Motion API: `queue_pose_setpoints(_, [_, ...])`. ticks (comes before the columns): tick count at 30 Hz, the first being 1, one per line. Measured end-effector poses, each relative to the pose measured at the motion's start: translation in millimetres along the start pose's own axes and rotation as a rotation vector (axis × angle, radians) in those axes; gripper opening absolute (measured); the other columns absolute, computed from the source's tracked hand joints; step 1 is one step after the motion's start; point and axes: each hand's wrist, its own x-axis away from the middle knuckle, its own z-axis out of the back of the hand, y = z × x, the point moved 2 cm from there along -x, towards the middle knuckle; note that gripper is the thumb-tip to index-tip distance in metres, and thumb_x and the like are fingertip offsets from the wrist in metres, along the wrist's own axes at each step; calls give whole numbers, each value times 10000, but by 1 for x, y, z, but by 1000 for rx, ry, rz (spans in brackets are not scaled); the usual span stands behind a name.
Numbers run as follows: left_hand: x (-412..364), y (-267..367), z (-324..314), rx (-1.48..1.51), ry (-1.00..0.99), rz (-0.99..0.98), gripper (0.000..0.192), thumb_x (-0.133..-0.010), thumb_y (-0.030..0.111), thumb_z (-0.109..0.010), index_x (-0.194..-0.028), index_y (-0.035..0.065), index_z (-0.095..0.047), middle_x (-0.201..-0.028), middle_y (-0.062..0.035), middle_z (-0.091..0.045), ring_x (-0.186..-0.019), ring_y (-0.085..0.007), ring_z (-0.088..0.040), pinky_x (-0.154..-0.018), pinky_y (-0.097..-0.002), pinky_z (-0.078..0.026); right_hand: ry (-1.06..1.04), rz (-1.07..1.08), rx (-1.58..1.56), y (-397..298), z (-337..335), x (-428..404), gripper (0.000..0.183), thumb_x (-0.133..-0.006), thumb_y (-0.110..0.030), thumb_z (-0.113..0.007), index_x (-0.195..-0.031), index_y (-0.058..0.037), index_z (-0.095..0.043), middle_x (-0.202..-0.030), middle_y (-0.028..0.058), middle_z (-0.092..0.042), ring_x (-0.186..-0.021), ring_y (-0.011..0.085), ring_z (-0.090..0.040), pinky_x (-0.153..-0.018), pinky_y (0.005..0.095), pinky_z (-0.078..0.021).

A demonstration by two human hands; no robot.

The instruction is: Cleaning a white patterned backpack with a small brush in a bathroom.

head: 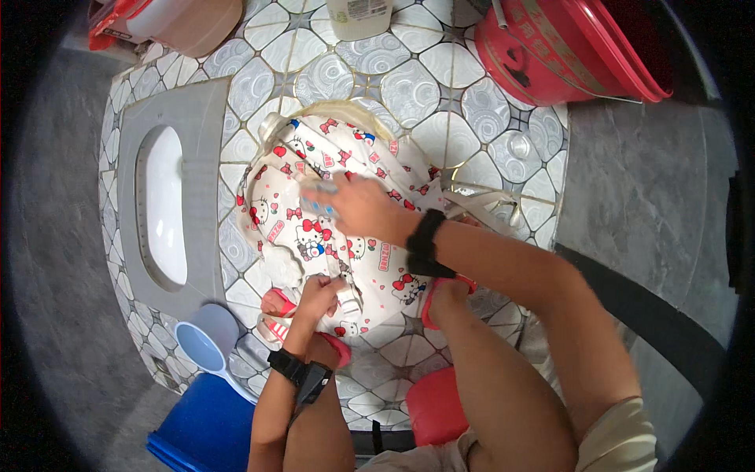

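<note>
A white fabric bag point(383, 295) printed with cartoon cats, red bows and hearts lies spread on the tiled floor between my feet. Over its middle is my right hand point(365, 206), closed around a pale brush-like object with blue spots point(318, 199); motion blurs it. My left hand point(321, 298) pinches the near left part of the bag, by a white strap point(349, 298). A scalloped white piece point(282, 265) rests at the bag's left edge. Beige straps point(483, 206) trail off its right side.
A squat toilet point(165, 206) in a grey surround is at the left. Near it are a light blue dipper point(215, 327) and a blue bucket point(206, 419). A red bucket point(542, 53) and a translucent plastic container point(360, 20) stand ahead. Something red point(436, 407) sits between my legs.
</note>
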Motion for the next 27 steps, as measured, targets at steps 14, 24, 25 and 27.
queue_pose_setpoints(14, [-3,-1,-2,20,-20,-2,285,-766,208,-582,-570,20,-497,-420,-21,-418,-308,-110,-382,-309,-253,-300,103,-15,-49,-4,-3,22,707,-633,-126,-626,-1263,-301,-359,-899,146,-471,-722,279,-565,-586,382,-483])
queue_pose_setpoints(24, [8,0,5,-20,7,3,251,-782,184,-563,-593,39,-482,-415,-9,-390,-324,-104,-359,-329,-254,-291,43,-24,-92,-27,-14,47,711,-646,-132,-605,-1289,-269,-334,-938,186,-461,-725,303,-552,-541,391,-480])
queue_pose_setpoints(25, [7,3,3,-34,-2,7,252,-782,183,-562,-592,40,-481,-416,-8,-390,-326,-105,-362,-331,-254,-293,57,-2,-20,-24,-18,57,722,-642,-130,-605,-1292,-276,-327,-931,180,-461,-717,301,-550,-536,389,-478])
queue_pose_setpoints(27, [5,5,-1,-41,-3,14,253,-782,183,-562,-591,40,-480,-417,-8,-390,-327,-106,-366,-332,-254,-295,67,29,48,-16,-20,54,732,-638,-129,-605,-1295,-283,-321,-925,174,-460,-708,299,-548,-532,388,-476])
